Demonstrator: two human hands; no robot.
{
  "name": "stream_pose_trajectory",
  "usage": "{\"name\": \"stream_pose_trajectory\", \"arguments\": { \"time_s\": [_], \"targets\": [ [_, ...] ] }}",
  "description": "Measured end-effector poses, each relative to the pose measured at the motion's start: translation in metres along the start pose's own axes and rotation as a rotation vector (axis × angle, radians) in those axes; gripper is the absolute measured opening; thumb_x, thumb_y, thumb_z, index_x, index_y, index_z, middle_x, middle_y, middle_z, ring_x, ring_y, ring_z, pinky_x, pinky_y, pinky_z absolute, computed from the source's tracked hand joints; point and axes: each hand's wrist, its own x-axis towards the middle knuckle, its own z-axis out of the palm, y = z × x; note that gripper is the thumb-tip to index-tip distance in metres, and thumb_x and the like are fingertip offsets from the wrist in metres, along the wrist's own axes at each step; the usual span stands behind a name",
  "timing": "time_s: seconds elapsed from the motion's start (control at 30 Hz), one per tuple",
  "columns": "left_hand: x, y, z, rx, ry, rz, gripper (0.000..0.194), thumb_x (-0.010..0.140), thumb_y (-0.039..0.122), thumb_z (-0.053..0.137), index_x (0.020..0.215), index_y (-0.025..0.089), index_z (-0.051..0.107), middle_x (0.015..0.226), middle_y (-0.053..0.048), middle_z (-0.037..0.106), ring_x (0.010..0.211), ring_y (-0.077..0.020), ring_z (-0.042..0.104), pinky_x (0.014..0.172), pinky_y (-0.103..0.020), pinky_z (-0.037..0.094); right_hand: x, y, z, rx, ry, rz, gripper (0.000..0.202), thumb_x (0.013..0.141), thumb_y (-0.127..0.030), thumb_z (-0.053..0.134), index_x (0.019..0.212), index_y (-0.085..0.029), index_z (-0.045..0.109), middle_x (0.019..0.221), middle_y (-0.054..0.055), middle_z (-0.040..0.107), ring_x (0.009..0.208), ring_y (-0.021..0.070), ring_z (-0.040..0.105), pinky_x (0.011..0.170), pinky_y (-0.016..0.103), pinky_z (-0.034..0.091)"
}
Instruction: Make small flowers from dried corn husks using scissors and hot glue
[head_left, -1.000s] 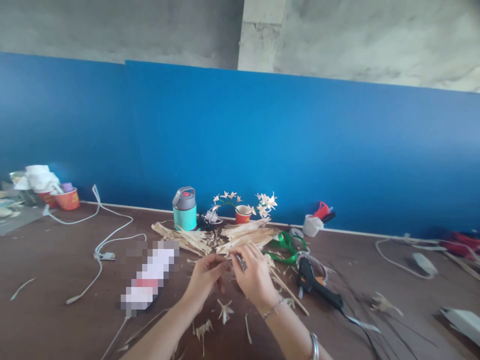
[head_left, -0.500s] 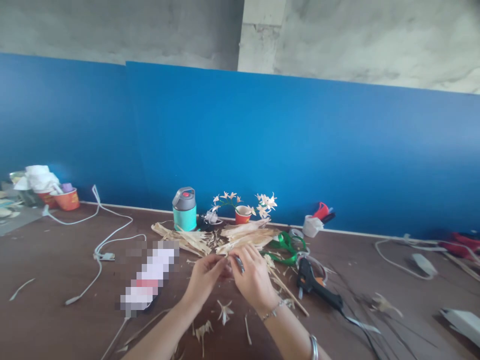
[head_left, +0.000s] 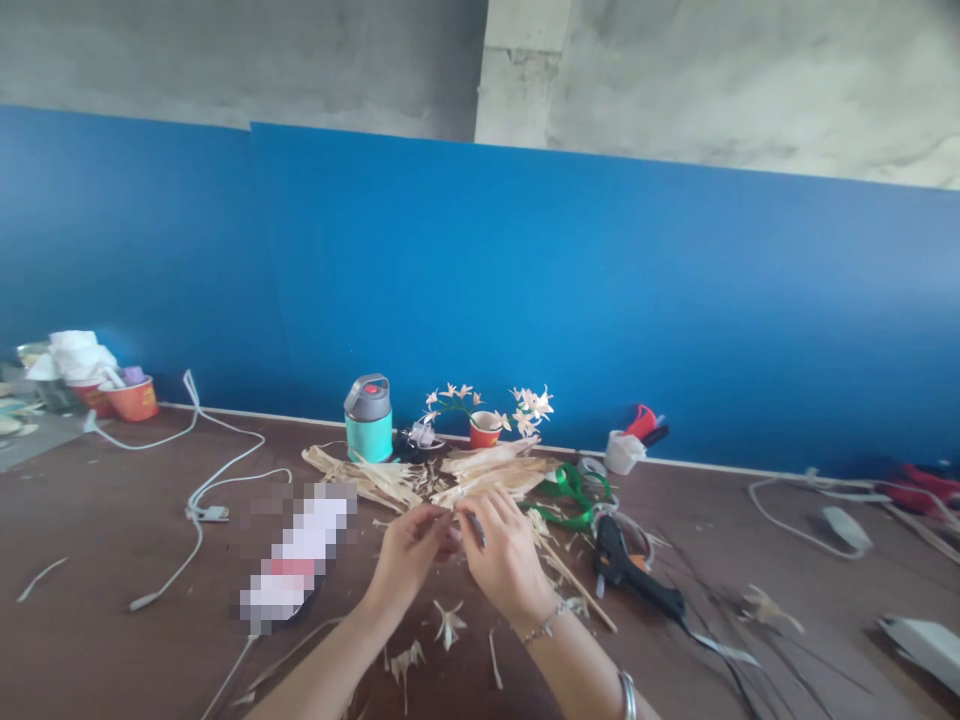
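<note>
My left hand point(head_left: 411, 550) and my right hand point(head_left: 504, 560) meet at their fingertips over the middle of the table. Both are closed in a pinch, and what lies between the fingertips is too small and covered to name. A dark greyish sliver shows under the right hand's fingers. Just beyond the hands lie dried pale husk leaves point(head_left: 491, 465) in a pile. Nearer to me, a pale star-shaped husk flower point(head_left: 449, 624) rests on the table, with a crumpled husk piece point(head_left: 406, 660) beside it.
A black glue gun point(head_left: 637, 575) and green ribbon point(head_left: 574, 500) lie to the right. Behind stand a turquoise flask point(head_left: 369, 430) and a red cup point(head_left: 485, 432) with flower sprays. White cables point(head_left: 196, 490) and a pixelated object point(head_left: 300, 555) lie left.
Both hands stay together in almost the same place, with only a slight shift of the fingers. Nothing else on the table has visibly moved.
</note>
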Motion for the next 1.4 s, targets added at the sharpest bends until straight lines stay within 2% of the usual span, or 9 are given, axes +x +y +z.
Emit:
{"name": "stream_pose_trajectory", "arguments": {
  "time_s": [0.33, 0.47, 0.73, 0.9, 1.0, 1.17, 1.4],
  "targets": [
    [-0.005, 0.005, 0.001, 0.048, -0.007, 0.079, 0.028, 0.068, 0.041, 0.064, 0.074, 0.014, 0.065, 0.059, -0.001, 0.066, 0.056, -0.0165, 0.064, 0.055, -0.025, 0.052, 0.0, -0.003, -0.001, 0.001, 0.02, -0.025, 0.016, 0.081, -0.007, 0.047, 0.089, -0.019, 0.055, 0.079, 0.004, 0.06, 0.078, 0.0197, 0.053, 0.071, 0.034, 0.045],
    [-0.005, 0.004, 0.0, 0.107, 0.015, 0.145, 0.024, 0.072, 0.039, 0.061, 0.075, 0.015, 0.065, 0.06, -0.002, 0.067, 0.059, -0.0172, 0.064, 0.057, -0.026, 0.053, -0.003, -0.005, 0.001, 0.016, 0.102, 0.0, 0.017, 0.083, -0.011, 0.049, 0.099, -0.018, 0.051, 0.08, 0.005, 0.06, 0.076, 0.0195, 0.056, 0.069, 0.033, 0.047],
    [-0.007, 0.006, -0.002, 0.128, 0.07, 0.283, 0.017, 0.073, 0.033, 0.059, 0.075, 0.017, 0.066, 0.067, -0.001, 0.067, 0.062, -0.0174, 0.066, 0.059, -0.026, 0.054, -0.011, -0.008, 0.003, 0.091, 0.208, -0.168, 0.022, 0.081, -0.006, 0.051, 0.099, -0.019, 0.052, 0.082, 0.005, 0.064, 0.075, 0.0179, 0.06, 0.072, 0.033, 0.048],
    [-0.008, 0.01, -0.002, 0.061, 0.035, 0.281, 0.017, 0.073, 0.033, 0.06, 0.076, 0.016, 0.064, 0.062, 0.0, 0.066, 0.056, -0.0153, 0.064, 0.056, -0.024, 0.053, -0.01, -0.009, -0.003, 0.117, 0.207, -0.132, 0.025, 0.081, -0.008, 0.05, 0.104, -0.018, 0.051, 0.085, 0.006, 0.065, 0.077, 0.0192, 0.06, 0.075, 0.036, 0.047],
    [-0.009, 0.012, -0.001, 0.075, 0.025, 0.296, 0.017, 0.073, 0.033, 0.061, 0.075, 0.016, 0.064, 0.06, 0.0, 0.066, 0.053, -0.014, 0.062, 0.054, -0.023, 0.052, -0.006, -0.009, -0.005, 0.092, 0.164, -0.108, 0.026, 0.082, -0.01, 0.049, 0.106, -0.018, 0.052, 0.086, 0.007, 0.064, 0.08, 0.0198, 0.059, 0.077, 0.038, 0.046],
    [-0.01, 0.014, -0.001, 0.104, -0.004, 0.317, 0.017, 0.073, 0.032, 0.061, 0.072, 0.016, 0.064, 0.058, 0.0, 0.065, 0.051, -0.0131, 0.061, 0.051, -0.022, 0.051, -0.004, -0.008, -0.007, 0.1, 0.115, -0.119, 0.023, 0.082, -0.01, 0.048, 0.102, -0.019, 0.056, 0.085, 0.006, 0.063, 0.078, 0.0183, 0.057, 0.072, 0.034, 0.046],
    [-0.007, 0.008, -0.003, 0.099, 0.005, 0.292, 0.017, 0.075, 0.032, 0.059, 0.073, 0.015, 0.062, 0.059, 0.001, 0.062, 0.055, -0.0132, 0.059, 0.054, -0.023, 0.05, -0.006, -0.008, -0.005, 0.072, 0.158, -0.072, 0.009, 0.079, -0.013, 0.05, 0.086, -0.018, 0.054, 0.077, 0.004, 0.06, 0.074, 0.0178, 0.055, 0.071, 0.033, 0.044]
  ]
}}
